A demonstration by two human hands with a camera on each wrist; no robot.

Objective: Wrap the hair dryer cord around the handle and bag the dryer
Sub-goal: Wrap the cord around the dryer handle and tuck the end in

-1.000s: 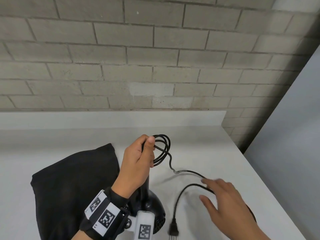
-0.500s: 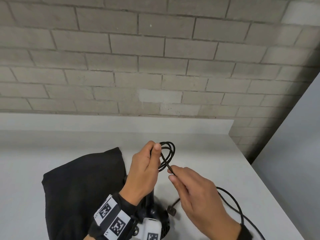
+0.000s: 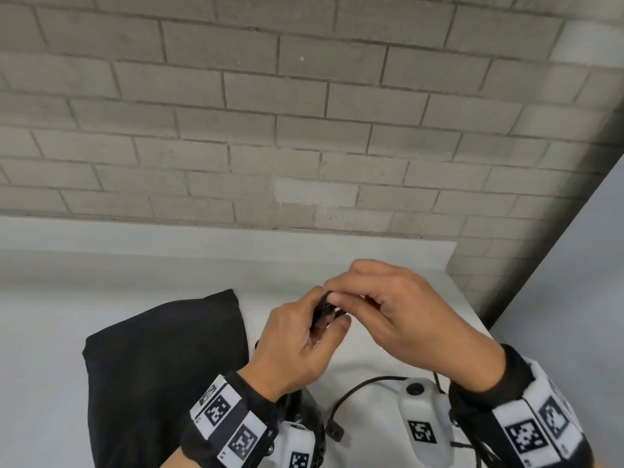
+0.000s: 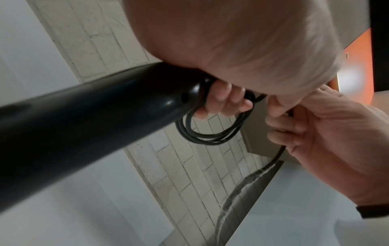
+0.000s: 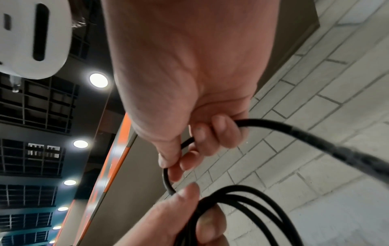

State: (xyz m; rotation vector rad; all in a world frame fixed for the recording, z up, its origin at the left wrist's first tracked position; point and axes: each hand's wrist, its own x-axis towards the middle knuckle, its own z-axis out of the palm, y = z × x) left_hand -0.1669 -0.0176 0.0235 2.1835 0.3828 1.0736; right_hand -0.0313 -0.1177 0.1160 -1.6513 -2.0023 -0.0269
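The black hair dryer (image 3: 305, 415) stands nozzle-down on the white table (image 3: 84, 298), mostly hidden under my left wrist. My left hand (image 3: 332, 324) grips the top of its handle (image 4: 94, 108) together with several coiled loops of black cord (image 4: 210, 139). My right hand (image 3: 341, 298) meets it from the right and pinches the cord (image 5: 273, 124) between thumb and fingers, close against the loops (image 5: 242, 196). The remaining slack (image 3: 354, 390) hangs down to the plug (image 3: 336, 432) near the table. A black cloth bag (image 3: 162, 366) lies flat to the left of the dryer.
A brick wall (image 3: 304, 130) runs behind the table's raised back edge. The table's right edge (image 3: 472, 309) lies just beyond my right hand, with a grey panel (image 3: 574, 315) past it.
My right hand picked the cord off the table and brought it up to the loops in my left hand. The slack shortened and the plug was dragged nearer the dryer.
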